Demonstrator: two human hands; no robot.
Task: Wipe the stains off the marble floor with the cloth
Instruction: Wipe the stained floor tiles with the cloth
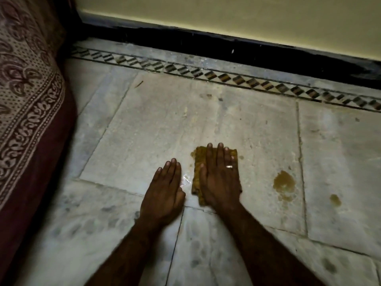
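Mustard-yellow folded cloth (198, 174) lies on the marble floor (156, 124) under the flat, spread right hand (219, 178); the left hand (165, 188) braces open beside it; press evenly, sweep right toward the brown puddle (284, 182) and what looks like a smaller spot (335, 200).

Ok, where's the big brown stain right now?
In the head view, the big brown stain sits on the marble floor, right of the cloth under the right hand.
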